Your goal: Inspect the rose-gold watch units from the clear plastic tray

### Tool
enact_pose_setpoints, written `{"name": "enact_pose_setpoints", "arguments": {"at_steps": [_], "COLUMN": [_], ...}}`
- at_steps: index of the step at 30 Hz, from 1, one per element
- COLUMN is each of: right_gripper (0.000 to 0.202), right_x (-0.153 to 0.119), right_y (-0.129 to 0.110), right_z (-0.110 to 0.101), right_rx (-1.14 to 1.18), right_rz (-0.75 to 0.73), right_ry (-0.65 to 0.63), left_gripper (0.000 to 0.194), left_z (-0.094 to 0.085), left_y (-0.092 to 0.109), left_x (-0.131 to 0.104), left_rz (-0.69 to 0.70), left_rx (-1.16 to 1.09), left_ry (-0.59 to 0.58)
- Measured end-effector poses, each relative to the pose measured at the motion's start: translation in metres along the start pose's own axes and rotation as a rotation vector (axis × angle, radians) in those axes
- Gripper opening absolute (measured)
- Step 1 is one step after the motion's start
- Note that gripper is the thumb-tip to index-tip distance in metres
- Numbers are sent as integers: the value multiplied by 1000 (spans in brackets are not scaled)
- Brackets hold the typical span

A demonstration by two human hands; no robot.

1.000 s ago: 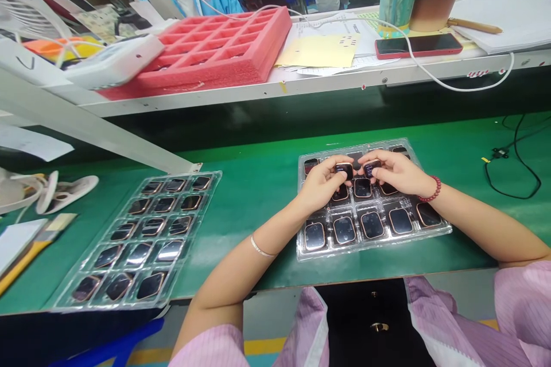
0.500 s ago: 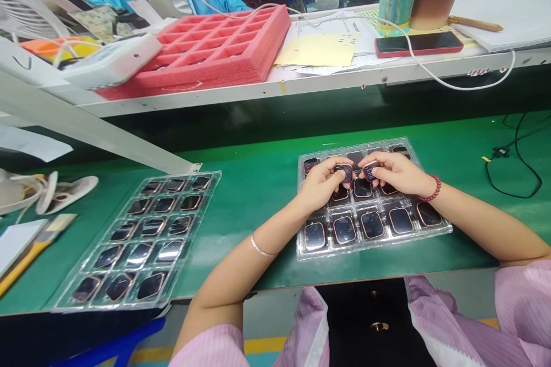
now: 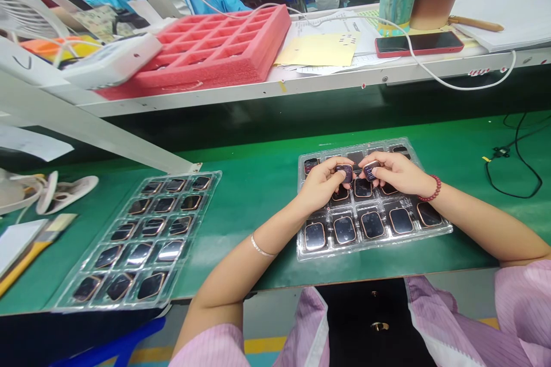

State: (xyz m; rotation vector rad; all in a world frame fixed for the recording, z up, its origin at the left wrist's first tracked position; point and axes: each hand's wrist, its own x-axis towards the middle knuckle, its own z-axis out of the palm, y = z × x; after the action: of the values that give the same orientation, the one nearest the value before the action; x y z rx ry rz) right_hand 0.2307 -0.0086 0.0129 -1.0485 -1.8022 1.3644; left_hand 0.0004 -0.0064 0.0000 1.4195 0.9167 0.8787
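dark watch (image 3: 347, 170) clamped between left fingers (image 3: 333, 163), another watch (image 3: 368, 171) between right fingers (image 3: 382, 173), over a tray (image 3: 329, 248).

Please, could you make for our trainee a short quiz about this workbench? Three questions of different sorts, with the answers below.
1. Fill in: the left hand and the right hand each hold one ____.
2. Choose: which wrist wears the dark red bead bracelet? A) left only; B) right only; C) both.
3. True or false: the red foam tray lies on the raised white shelf.

Key:
1. watch-like device
2. B
3. True
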Motion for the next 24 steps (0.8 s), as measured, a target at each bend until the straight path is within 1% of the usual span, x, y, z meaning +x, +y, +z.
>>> {"name": "enact_pose_setpoints", "arguments": {"at_steps": [3,7,8,11,15,18,22,24], "right_gripper": [25,39,41,41,43,40,44,44], "right_x": [0,0,0,0,-2,-2,-1,-1], "right_y": [0,2,2,3,2,1,3,3], "right_z": [0,-1,-1,0,2,1,-2,-2], "right_rx": [2,26,22,-15,-57,-22,12,20], "right_rz": [0,-49,-62,-108,-182,-152,-117,-91], "right_ry": [8,57,58,24,-34,-53,-43,-31], "left_gripper": [28,43,44,34,32,31,44,47], "left_z": [0,0,0,0,1,1,2,2], "left_y": [-2,-4,-5,-4,-1,-1,0,1], "left_x": [0,0,0,0,-1,-1,-3,-3], "left_rz": [4,68,82,89,103,109,82,69], "left_rx": [3,-5,-10,-17,-18,-9,28,35], "left_ry": [-9,25,33,48,59,54,44,31]}}
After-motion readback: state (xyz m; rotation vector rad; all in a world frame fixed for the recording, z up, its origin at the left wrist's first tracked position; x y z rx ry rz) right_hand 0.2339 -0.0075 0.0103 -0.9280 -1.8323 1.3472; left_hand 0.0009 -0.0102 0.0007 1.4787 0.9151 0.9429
